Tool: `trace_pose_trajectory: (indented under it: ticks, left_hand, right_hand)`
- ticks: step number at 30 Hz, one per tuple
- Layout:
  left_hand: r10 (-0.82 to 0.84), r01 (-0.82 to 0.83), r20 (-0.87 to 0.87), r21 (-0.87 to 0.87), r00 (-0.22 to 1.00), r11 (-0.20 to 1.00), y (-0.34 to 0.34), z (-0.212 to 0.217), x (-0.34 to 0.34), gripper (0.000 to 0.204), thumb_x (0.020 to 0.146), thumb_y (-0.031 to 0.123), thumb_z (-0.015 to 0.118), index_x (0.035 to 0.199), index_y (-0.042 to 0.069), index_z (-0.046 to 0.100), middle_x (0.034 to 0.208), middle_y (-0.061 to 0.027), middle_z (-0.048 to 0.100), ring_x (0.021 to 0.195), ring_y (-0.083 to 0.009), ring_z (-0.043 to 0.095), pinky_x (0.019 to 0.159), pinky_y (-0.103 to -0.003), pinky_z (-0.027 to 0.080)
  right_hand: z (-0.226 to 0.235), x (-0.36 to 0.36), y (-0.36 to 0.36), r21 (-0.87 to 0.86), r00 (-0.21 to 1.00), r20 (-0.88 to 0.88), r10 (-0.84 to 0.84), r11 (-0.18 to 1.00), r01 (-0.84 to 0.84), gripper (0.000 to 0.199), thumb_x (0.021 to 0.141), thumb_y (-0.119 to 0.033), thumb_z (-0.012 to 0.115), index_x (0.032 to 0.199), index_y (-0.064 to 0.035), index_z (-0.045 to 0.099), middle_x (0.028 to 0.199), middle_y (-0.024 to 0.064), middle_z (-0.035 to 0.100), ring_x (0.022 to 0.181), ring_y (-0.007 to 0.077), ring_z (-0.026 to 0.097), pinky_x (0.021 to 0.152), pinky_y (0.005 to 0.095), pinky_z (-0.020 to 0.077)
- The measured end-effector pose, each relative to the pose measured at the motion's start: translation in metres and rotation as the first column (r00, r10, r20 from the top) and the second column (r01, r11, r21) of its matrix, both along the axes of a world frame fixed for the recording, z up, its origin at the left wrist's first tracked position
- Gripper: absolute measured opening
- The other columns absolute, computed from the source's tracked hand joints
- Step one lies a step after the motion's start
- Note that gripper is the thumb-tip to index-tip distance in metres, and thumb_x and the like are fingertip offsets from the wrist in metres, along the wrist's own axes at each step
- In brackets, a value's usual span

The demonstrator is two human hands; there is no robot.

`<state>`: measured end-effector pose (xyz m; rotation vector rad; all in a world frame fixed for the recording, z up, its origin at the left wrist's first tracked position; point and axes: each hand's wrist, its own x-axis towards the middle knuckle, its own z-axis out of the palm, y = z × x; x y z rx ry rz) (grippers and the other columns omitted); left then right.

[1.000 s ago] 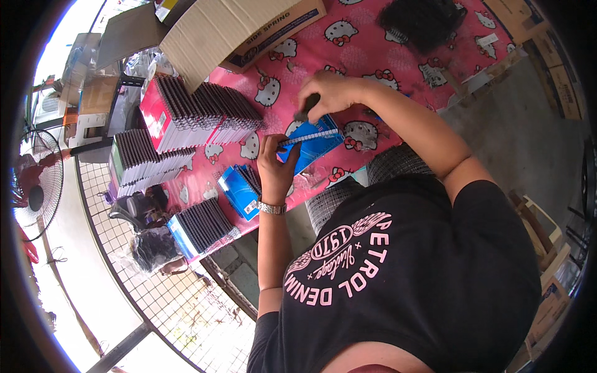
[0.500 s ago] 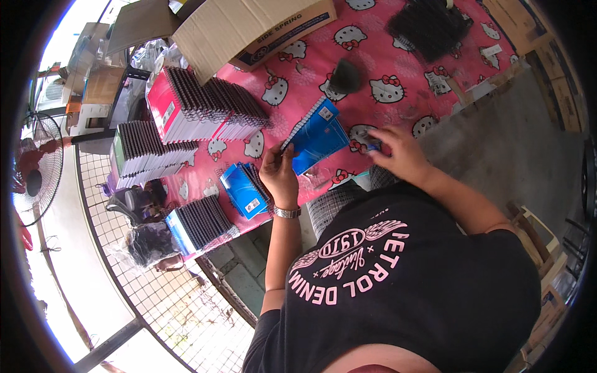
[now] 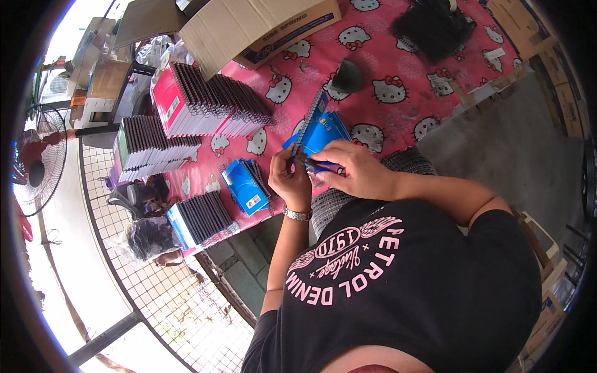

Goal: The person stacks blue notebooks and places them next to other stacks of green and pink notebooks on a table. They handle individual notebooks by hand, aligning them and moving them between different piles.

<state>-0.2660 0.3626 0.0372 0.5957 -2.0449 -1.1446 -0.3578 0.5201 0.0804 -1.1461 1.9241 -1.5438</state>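
My left hand [image 3: 290,181] grips the lower end of a blue spiral notebook [image 3: 326,132], its fingers closed near the wire binding. The notebook is tilted above the table, coil side to the left. My right hand [image 3: 360,171] is closed round small pliers [image 3: 324,166] with blue on the handles. Their dark jaws are at the coil's lower end, right beside my left fingertips. The fingers partly hide the jaws, so I cannot tell whether they touch the wire. Left of my left hand lies a small pile of blue notebooks [image 3: 244,186].
A pink patterned cloth [image 3: 292,87] covers the table. Stacks of red-covered [image 3: 171,109], green-covered [image 3: 134,149] and blue spiral notebooks [image 3: 199,217] stand at left. An open cardboard box [image 3: 289,34], a dark cup-like object [image 3: 347,76] and black wire coils [image 3: 432,31] lie farther back.
My right hand has moved left with the pliers, from beside the notebook to its coil end. The notebook has turned so its binding stands steeper.
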Motion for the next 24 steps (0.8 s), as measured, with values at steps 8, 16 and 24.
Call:
trace_pose_trajectory:
  ticks: [8, 16, 24]
  left_hand:
    - [0.037, -0.037, -0.002, -0.111, 0.999, 0.993, -0.003, 0.01, 0.005, 0.018, 0.078, -0.009, 0.069, 0.094, -0.002, 0.066, 0.089, -0.01, 0.069, 0.078, -0.0142, 0.066, 0.068, -0.026, 0.053]
    - [0.307, -0.251, -0.155, 0.3, 0.939, 0.92, -0.021, 0.012, 0.064, 0.012, 0.089, -0.001, 0.066, 0.1, -0.002, 0.061, 0.09, -0.0096, 0.066, 0.072, -0.0167, 0.064, 0.063, -0.028, 0.056]
    - [0.591, -0.584, 0.065, 0.278, 0.804, 0.763, -0.089, -0.038, 0.158, 0.018, 0.091, 0.005, 0.066, 0.108, 0.0, 0.06, 0.093, -0.006, 0.062, 0.074, -0.0125, 0.057, 0.062, -0.025, 0.047]
  right_hand:
    - [-0.001, -0.011, -0.006, 0.015, 0.998, 0.018, 0.068, 0.998, -0.068, 0.037, 0.087, -0.022, 0.069, 0.115, 0.0013, 0.065, 0.107, 0.0143, 0.066, 0.098, 0.0262, 0.063, 0.088, 0.0363, 0.0494]
    - [-0.025, -0.042, 0.02, 0.056, 0.993, -0.111, -0.043, 0.997, 0.05, 0.041, 0.08, -0.023, 0.074, 0.117, -0.0064, 0.065, 0.106, 0.0139, 0.066, 0.096, 0.0283, 0.064, 0.086, 0.0377, 0.0501]
    - [-0.096, -0.141, 0.072, 0.218, 0.775, -0.591, -0.224, 0.88, 0.421, 0.029, 0.081, -0.024, 0.072, 0.103, -0.0072, 0.065, 0.109, 0.0138, 0.059, 0.106, 0.0336, 0.056, 0.088, 0.0438, 0.0476]
